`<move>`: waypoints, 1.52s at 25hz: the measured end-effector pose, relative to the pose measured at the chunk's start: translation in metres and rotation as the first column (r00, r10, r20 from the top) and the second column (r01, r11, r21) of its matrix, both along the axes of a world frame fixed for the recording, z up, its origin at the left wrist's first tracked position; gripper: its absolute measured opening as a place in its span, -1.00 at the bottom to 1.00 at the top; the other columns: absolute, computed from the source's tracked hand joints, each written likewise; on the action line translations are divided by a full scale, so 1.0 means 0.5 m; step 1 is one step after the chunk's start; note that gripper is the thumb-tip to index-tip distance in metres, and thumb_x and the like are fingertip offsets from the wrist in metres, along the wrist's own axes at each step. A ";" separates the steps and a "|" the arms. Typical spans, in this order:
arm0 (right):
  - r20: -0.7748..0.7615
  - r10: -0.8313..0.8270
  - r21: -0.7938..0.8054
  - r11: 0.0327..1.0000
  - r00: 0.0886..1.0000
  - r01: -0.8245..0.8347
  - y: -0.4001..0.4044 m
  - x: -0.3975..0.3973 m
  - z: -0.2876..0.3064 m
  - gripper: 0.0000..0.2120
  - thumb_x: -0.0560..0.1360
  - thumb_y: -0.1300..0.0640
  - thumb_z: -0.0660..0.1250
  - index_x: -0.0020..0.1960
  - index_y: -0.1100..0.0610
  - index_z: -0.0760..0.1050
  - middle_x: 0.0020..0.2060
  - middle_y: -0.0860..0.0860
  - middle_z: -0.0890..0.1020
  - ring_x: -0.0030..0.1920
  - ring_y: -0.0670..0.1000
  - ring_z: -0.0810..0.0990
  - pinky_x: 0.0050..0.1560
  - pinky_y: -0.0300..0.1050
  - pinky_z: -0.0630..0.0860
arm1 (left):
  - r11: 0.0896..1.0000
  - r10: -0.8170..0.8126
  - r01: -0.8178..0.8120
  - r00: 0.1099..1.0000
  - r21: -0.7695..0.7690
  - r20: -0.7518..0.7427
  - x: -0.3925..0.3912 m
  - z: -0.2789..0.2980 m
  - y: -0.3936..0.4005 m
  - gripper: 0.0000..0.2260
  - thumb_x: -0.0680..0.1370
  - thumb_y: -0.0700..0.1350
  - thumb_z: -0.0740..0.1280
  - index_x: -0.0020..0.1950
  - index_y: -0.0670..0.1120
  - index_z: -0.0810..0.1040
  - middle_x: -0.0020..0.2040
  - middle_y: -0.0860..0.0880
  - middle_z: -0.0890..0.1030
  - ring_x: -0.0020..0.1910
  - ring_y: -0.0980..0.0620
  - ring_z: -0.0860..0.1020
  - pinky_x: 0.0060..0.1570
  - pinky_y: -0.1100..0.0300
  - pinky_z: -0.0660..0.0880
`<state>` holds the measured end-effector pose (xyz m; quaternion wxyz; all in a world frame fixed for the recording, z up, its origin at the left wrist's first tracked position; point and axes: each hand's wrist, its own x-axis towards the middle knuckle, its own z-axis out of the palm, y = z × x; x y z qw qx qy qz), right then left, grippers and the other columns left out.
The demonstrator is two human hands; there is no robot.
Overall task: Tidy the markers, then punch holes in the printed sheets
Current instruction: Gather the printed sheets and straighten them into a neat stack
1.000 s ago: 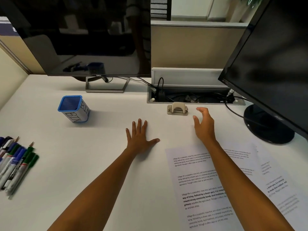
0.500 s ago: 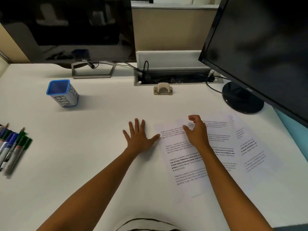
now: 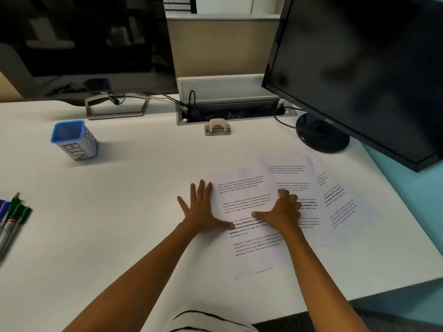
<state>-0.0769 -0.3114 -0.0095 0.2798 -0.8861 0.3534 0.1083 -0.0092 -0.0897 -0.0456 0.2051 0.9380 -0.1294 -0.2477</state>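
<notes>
While left hand lies flat, right hand, grip curled, presses printed sheets.

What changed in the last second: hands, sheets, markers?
The right hand pulled back from near the hole punch and came down on the printed sheets, fingers curled; whether it grips one is unclear. The left hand stayed flat on the desk, its thumb now at the top sheet's edge. The markers still lie loose at the left edge; bin and punch are untouched.
</notes>
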 end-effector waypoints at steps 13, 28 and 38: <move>0.208 -0.039 0.065 0.998 0.977 0.026 0.019 0.009 0.000 -0.25 0.26 0.04 0.64 0.31 0.09 0.31 0.16 0.14 0.60 0.15 0.19 0.57 0.16 0.11 0.54 | 0.972 0.086 -0.083 0.996 -0.219 0.008 -0.003 0.008 0.020 0.23 0.22 0.31 0.58 0.63 -0.01 -0.11 0.65 0.03 -0.13 0.60 -0.02 -0.28 0.40 -0.27 -0.45; 0.465 -0.392 0.524 0.845 0.794 0.109 -0.008 0.012 -0.018 -0.67 0.42 0.10 0.53 0.13 0.11 0.55 0.00 0.04 0.71 -0.08 -0.05 0.69 -0.11 -0.14 0.65 | 0.656 0.203 -0.450 0.878 -0.606 -0.433 0.022 0.027 0.027 -0.61 0.38 -0.12 0.60 0.17 -0.08 0.63 0.06 -0.02 0.72 -0.05 -0.03 0.72 -0.03 0.01 0.67; 0.014 -0.309 -0.068 0.949 0.951 0.309 -0.201 -0.008 0.003 0.00 0.19 -0.19 0.63 0.43 0.17 0.23 0.39 0.21 0.36 0.39 0.26 0.35 0.36 0.22 0.32 | 0.667 0.144 -0.447 0.862 -0.596 -0.485 0.035 0.001 0.041 -0.65 0.38 -0.16 0.59 0.15 -0.09 0.65 0.03 -0.01 0.74 -0.04 -0.04 0.72 -0.02 0.06 0.66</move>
